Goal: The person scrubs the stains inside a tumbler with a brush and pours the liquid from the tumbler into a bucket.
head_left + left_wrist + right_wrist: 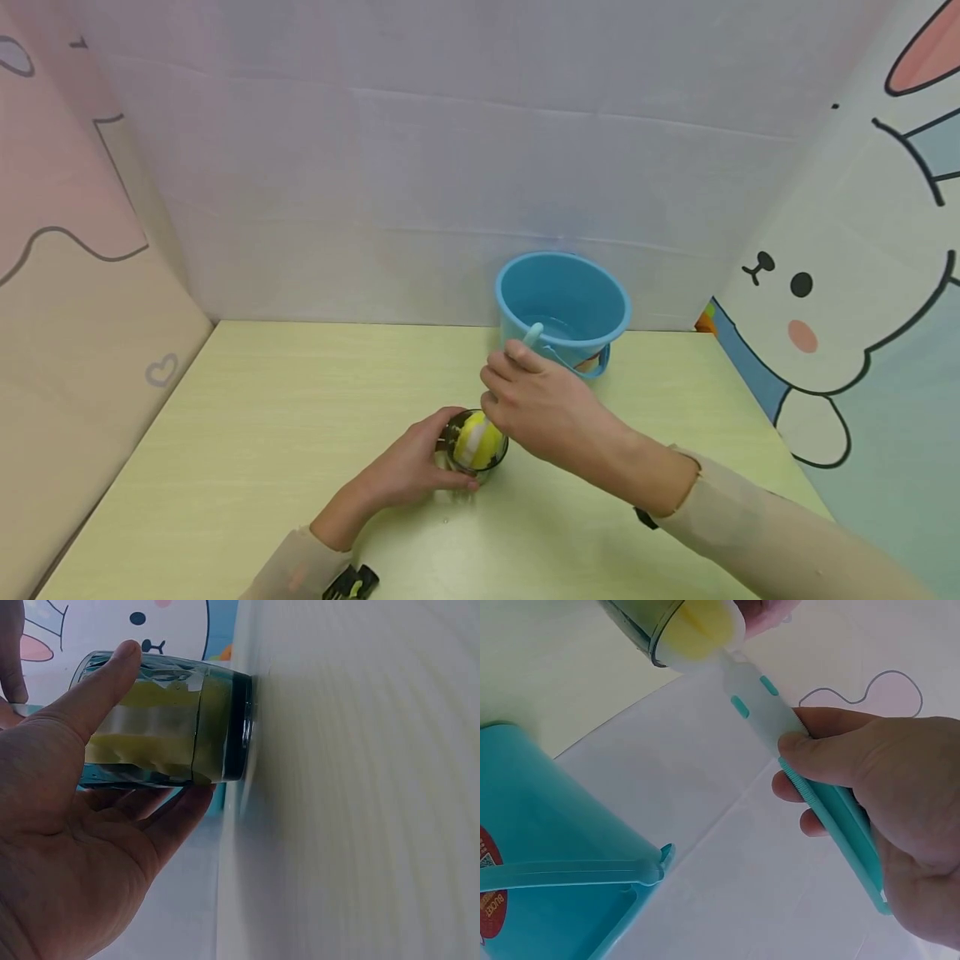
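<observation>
A clear, blue-tinted glass (pixel 238 727) stands upright on the table. My left hand (pixel 412 462) holds it from the left, thumb on the near side and fingers on the far side. Inside the glass sits the yellow and white sponge head (pixel 480 440) of a cup brush. My right hand (pixel 551 408) grips the brush's white and turquoise handle (pixel 836 829) above the glass, and the handle's end sticks out past the fingers. In the left wrist view the sponge shows through the glass wall, reaching down toward the base.
A blue bucket (pixel 562 292) with its handle hanging down stands at the back of the pale wooden table (pixel 300 392), just beyond my right hand. Cloth walls (pixel 375 167) enclose the back and sides, with a printed rabbit (pixel 862 292) at right.
</observation>
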Motion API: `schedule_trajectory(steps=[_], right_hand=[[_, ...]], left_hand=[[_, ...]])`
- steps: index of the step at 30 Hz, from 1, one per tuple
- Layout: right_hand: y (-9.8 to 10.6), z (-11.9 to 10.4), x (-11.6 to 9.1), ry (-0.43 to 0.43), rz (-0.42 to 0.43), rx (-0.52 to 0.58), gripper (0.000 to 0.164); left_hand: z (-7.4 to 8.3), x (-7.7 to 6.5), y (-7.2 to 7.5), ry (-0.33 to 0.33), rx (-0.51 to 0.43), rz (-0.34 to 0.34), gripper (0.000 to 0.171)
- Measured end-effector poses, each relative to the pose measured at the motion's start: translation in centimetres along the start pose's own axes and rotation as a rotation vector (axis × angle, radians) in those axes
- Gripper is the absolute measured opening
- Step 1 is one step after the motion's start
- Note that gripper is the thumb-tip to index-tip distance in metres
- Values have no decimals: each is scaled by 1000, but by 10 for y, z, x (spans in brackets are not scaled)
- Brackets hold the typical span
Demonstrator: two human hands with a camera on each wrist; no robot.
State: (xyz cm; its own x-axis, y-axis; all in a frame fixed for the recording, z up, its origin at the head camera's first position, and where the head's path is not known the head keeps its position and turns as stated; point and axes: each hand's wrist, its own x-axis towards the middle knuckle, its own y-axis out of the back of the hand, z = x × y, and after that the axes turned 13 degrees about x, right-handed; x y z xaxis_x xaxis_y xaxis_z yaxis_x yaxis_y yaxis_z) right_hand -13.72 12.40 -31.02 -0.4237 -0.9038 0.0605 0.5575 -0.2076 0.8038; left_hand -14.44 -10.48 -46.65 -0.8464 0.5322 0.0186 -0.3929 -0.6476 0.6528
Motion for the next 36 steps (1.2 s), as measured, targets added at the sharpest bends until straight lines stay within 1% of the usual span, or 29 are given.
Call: schedule_trajectory(steps=[6, 11, 21, 27, 30, 36], right_hand=[[3, -1, -1, -3, -30, 18, 16], [5, -1, -2, 2, -42, 31, 18], [4, -1, -1, 21, -9, 39, 27], [2, -2, -1, 6, 22, 51, 23], [1, -2, 0, -1, 33, 39, 20], [2, 0, -1, -19, 23, 15, 21]], left_hand=[[0, 0, 0, 3, 9, 4, 92], [0, 0, -1, 0, 16, 11, 92], [1, 1, -1, -15, 9, 9, 90], [0, 0, -1, -10, -3, 2, 90], [-1, 0, -2, -9, -5, 3, 90], [-1, 0, -2, -1, -3, -2, 91]])
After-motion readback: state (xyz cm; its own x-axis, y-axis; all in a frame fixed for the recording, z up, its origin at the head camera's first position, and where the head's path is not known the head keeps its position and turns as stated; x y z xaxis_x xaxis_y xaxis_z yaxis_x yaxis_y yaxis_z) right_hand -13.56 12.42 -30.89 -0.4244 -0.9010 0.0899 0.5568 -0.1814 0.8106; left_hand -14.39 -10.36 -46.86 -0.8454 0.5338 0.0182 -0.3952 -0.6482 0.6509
